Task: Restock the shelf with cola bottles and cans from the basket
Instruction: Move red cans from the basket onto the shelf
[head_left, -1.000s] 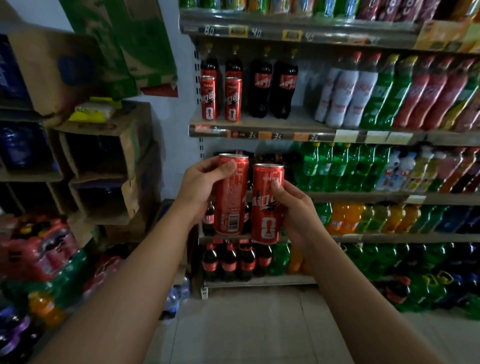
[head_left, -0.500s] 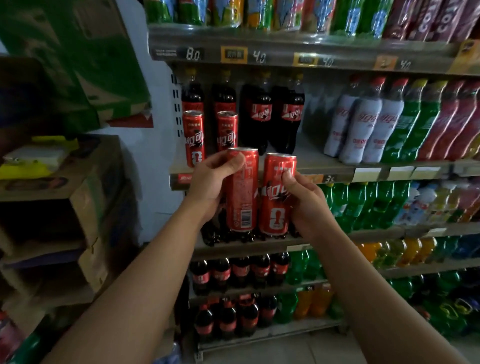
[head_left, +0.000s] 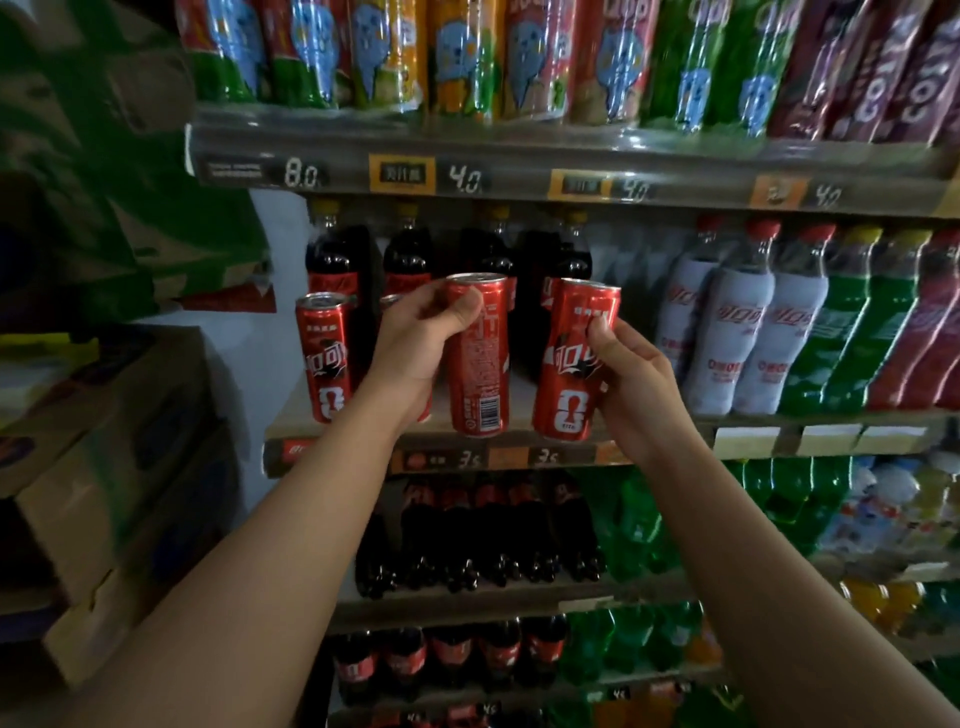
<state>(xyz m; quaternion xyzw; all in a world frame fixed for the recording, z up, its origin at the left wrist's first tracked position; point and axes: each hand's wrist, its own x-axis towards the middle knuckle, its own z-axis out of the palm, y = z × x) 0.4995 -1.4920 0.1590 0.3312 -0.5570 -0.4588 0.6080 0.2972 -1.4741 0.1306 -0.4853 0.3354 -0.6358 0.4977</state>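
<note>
The left hand grips the left can, the right hand the right can, both just above the shelf front edge. Stiff, slick, likely full and weighty: hold mid-body.

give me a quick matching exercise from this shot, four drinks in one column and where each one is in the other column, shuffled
Things:
1. barcode can
2. tilted logo can
3. leftmost can
4. white bottles

Places:
A. at the left end of the shelf, untouched
B. in the right hand
C. between the dark cola bottles and the green bottles
D. in the left hand

Pairs: 1-D, 2-B, 3-A, 4-C
</note>
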